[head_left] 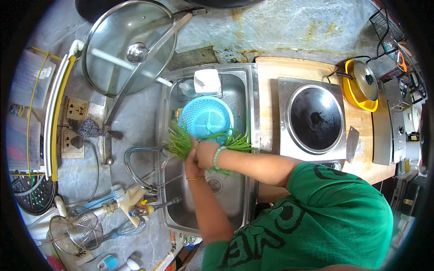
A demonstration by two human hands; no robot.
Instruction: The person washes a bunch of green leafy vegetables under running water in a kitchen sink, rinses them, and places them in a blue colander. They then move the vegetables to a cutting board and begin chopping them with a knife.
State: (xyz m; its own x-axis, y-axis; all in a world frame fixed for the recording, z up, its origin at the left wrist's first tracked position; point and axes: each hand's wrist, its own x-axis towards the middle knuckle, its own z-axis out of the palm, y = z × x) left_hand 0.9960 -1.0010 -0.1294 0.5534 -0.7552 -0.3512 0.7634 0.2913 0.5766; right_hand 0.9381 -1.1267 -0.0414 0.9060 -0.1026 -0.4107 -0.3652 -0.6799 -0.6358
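Over the stainless steel sink (234, 203), both my hands are around a bunch of long thin green stalks (179, 142) that look like chives. My right hand (207, 154), with a green bead bracelet at its wrist, closes around the middle of the bunch. My left hand (192, 166), with a thin band at its wrist, grips it from below, its thumb up against the right hand. Cut ends fan out to the left, and more stalks lie to the right behind my right forearm. A blue plastic colander (206, 113) sits just beyond my hands, its near rim partly covered by stalks.
A curved metal faucet (127, 166) reaches over the sink's left edge. A white container (206, 81) stands in the sink's far end. To the right are an induction cooker (315, 118) and a cleaver-like blade (352, 144). A large glass lid (130, 47) hangs on the wall.
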